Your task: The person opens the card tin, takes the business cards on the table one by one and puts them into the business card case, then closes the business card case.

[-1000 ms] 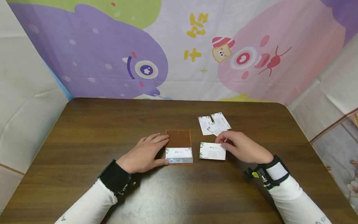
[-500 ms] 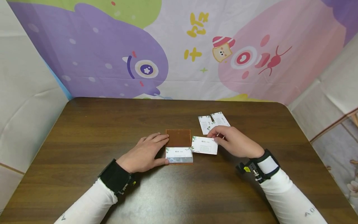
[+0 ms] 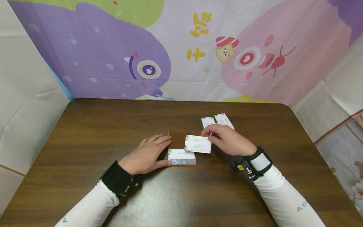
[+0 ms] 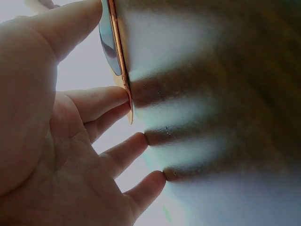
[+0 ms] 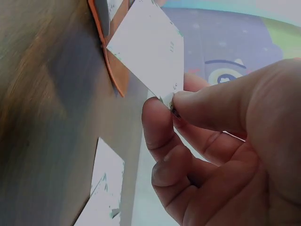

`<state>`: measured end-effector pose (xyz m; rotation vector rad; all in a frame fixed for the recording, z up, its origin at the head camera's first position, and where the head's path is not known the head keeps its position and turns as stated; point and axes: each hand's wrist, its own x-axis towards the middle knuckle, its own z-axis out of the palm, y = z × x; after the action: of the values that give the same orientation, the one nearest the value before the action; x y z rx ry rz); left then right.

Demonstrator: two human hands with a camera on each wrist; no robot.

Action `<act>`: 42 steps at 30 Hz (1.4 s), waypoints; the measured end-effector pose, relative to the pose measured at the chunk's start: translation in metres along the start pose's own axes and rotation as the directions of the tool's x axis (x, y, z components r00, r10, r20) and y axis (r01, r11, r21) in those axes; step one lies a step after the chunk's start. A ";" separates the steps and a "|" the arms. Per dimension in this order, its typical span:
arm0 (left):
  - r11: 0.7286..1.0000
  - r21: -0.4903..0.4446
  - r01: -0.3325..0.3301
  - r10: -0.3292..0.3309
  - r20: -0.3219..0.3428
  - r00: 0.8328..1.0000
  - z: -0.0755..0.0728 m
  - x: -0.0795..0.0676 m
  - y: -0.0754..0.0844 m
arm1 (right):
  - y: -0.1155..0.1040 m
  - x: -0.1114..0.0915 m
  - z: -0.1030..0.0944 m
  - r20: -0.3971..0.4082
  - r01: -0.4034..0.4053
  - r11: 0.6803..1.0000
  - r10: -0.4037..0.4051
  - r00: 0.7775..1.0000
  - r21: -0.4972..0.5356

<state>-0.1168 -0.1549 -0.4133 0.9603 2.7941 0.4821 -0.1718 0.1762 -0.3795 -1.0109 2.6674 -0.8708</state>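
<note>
My right hand (image 3: pixel 230 139) pinches a white business card (image 3: pixel 197 144) by its right edge, between thumb and fingers. Printed leaves decorate the card's corners, and it overlaps the right side of a brown card holder (image 3: pixel 176 138) in the head view. The holder lies unfolded on the table; another white card (image 3: pixel 176 154) sits in its lower pocket, partly covered by the held one. My left hand (image 3: pixel 145 155) rests at the holder's left side with fingers extended. In the left wrist view its thumb and index finger touch the holder's edge (image 4: pixel 121 63), while other fingertips meet the tabletop.
Behind my right hand, loose white cards (image 3: pixel 224 120) lie on the wooden table (image 3: pixel 113 123), partly hidden by that hand. A printed cartoon cloth (image 3: pixel 181 63) hangs along the table's far edge. Both wrists wear black straps.
My right hand has carried the card leftward and a little away from me, from beside the holder to over its right part. The left hand has stayed at the holder's left side.
</note>
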 end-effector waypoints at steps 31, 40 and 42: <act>1.000 -0.006 0.014 -0.013 0.011 1.000 0.000 0.000 0.000 | -0.014 0.041 0.031 0.060 0.021 0.998 -0.025 0.998 0.055; 1.000 -0.007 0.008 -0.008 0.006 1.000 -0.001 0.000 0.000 | -0.016 0.042 0.036 0.104 -0.016 0.999 0.012 0.995 0.038; 1.000 -0.006 0.008 -0.008 0.007 1.000 -0.001 0.000 0.000 | -0.016 0.042 0.038 0.111 -0.022 0.999 0.018 0.994 0.032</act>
<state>-0.1170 -0.1548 -0.4126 0.9481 2.7878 0.4848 -0.1820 0.1215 -0.3985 -0.9930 2.5586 -0.8273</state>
